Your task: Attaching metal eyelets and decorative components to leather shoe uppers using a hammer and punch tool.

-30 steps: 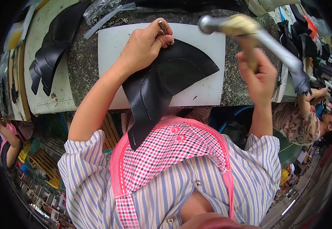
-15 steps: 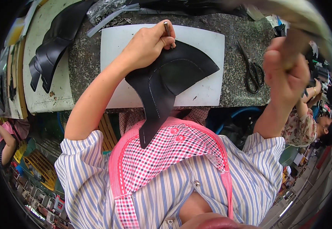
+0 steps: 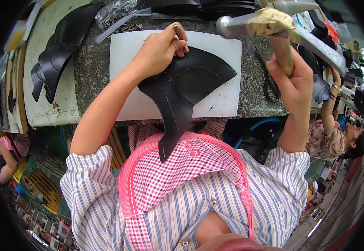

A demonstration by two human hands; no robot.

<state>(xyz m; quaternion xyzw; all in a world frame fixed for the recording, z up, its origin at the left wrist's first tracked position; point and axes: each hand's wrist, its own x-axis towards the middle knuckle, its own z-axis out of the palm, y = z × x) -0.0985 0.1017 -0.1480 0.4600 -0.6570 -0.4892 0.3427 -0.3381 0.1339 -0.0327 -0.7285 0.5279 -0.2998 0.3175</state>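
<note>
Swinging back down, the hammer (image 3: pixel 249 25) now hangs just above the far right corner of the white cutting board (image 3: pixel 219 98); half a second ago it was lifted almost out of view, so another blow on the punch looks close. The right hand (image 3: pixel 288 71) is clamped round the wooden handle. The left hand (image 3: pixel 159 52) has stayed put, fingers pinched shut on a slim metal punch (image 3: pixel 178 33) stood on the black leather piece (image 3: pixel 186 88), which lies across the board with its narrow tail hanging off the near edge onto the checked apron (image 3: pixel 182 167) (a faint stitch line runs along its edge).

The board sits on a speckled stone bench (image 3: pixel 253 83). Right of the board lie black scissors (image 3: pixel 270 81); left of it, more black leather pieces (image 3: pixel 60 46) rest on a pale sheet. Beyond the bench's right end another person (image 3: pixel 337 134) works in a crowded workshop.
</note>
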